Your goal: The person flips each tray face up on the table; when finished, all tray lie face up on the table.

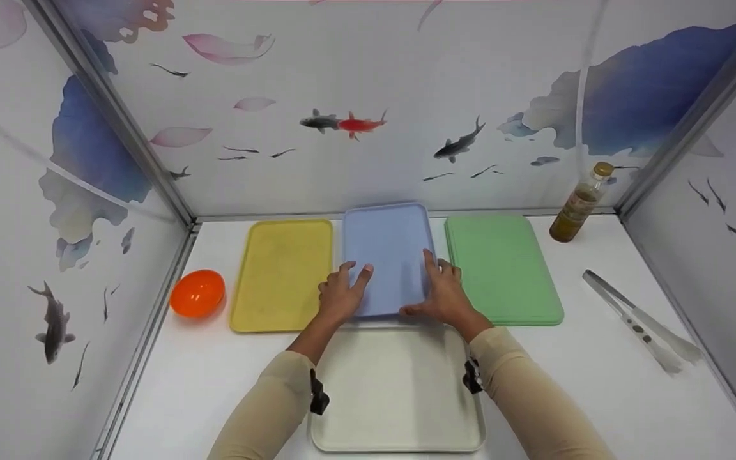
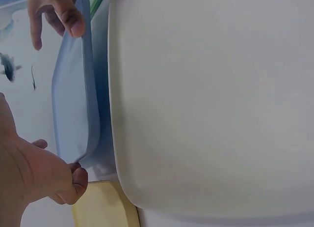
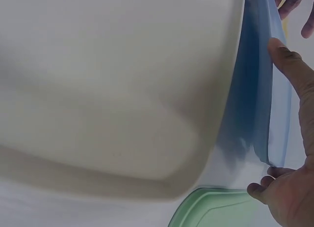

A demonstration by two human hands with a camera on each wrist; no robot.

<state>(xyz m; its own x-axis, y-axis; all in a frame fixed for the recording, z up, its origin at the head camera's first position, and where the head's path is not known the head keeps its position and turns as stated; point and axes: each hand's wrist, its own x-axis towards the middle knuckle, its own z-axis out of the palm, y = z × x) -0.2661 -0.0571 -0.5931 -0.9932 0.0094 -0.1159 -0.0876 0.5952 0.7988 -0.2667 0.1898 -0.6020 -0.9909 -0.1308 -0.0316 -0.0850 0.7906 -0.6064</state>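
A light blue tray point(image 1: 390, 255) lies at the back middle, between both hands. My left hand point(image 1: 341, 297) holds its left side; in the left wrist view the fingers point(image 2: 78, 185) curl at its corner. Along the right side, my right hand point(image 1: 448, 297) grips the same tray, thumb on its near edge and fingertips at its side, as the right wrist view shows. That near edge stands raised, with a dark blue area beneath. A larger cream tray point(image 1: 397, 390) lies flat in front, below both forearms.
Left of the blue tray lies a yellow tray point(image 1: 285, 275), with an orange bowl point(image 1: 197, 293) beyond it. Green trays point(image 1: 502, 268) lie stacked to the right. Farther right are an oil bottle point(image 1: 577, 207) and metal tongs point(image 1: 639, 322). Printed walls enclose the white table.
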